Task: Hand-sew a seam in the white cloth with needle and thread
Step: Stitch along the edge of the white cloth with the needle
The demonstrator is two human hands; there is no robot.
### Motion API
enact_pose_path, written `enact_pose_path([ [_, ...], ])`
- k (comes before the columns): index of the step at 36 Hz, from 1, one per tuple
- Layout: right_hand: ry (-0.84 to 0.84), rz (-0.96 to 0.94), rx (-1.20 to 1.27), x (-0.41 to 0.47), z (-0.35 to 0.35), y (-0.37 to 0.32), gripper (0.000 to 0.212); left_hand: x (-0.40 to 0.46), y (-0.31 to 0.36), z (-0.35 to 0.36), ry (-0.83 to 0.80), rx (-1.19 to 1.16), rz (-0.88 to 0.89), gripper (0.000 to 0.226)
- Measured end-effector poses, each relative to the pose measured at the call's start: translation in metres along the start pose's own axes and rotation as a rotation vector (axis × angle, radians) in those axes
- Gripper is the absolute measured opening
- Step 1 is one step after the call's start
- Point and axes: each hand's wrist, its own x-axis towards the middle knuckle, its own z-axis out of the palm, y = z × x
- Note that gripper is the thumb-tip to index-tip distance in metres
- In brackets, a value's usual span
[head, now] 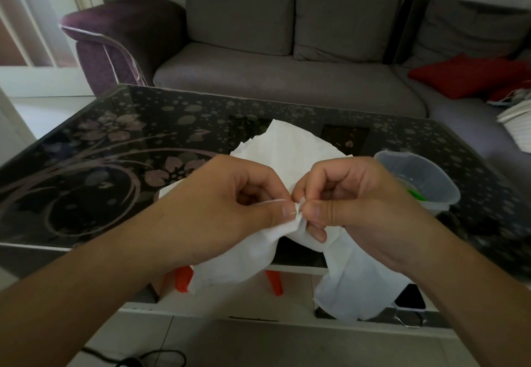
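- Both hands meet over the near edge of the tabletop (94,165), thumbs almost touching: the left hand (227,208) pinches a bunched fold of the white cloth (298,148) between thumb and curled fingers, and the right hand (359,197) pinches the same fold from the other side.
- White cloth spreads from that pinched fold in three directions: a sheet lies back on the tabletop behind the hands, and two flaps hang down past its near edge, one under each wrist.
- Clear plastic tub (416,177) sits on the tabletop just right of the right hand, with something green inside.
- Thread (273,201) shows as a pale line running leftward from the fold, across the left hand's fingers.
- Needle: too small to make out; it is probably at the fold between the two thumbs, so my guess is that the right hand, the one nearer to it, draws it out along the thread's left-right line.
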Motion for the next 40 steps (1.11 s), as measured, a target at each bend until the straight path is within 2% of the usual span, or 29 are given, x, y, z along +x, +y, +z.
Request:
enact_pose_path([
  [9, 0.129, 0.008, -0.234, -0.003, 0.006, -0.008, 0.017, -0.002, 0.0, -0.004, -0.02, -0.109, 0.014, 0.009],
  [12, 0.122, 0.008, -0.293, -0.004, 0.002, -0.011, 0.003, -0.003, 0.002, -0.005, -0.014, -0.148, -0.008, 0.009],
  [16, 0.098, 0.019, -0.388, -0.006, -0.005, -0.013, 0.019, -0.002, 0.003, -0.007, 0.01, -0.187, -0.025, 0.01],
  [20, 0.124, 0.015, -0.444, -0.006, -0.006, -0.014, 0.023, -0.002, 0.004, -0.008, 0.008, -0.209, -0.045, 0.011],
  [33, 0.214, -0.055, -0.491, -0.007, 0.002, -0.018, 0.031, 0.002, 0.002, -0.005, -0.04, -0.246, -0.084, 0.011],
  [40, 0.234, -0.037, -0.451, -0.007, 0.004, -0.017, 0.024, 0.002, 0.0, -0.005, -0.036, -0.267, -0.098, 0.011],
])
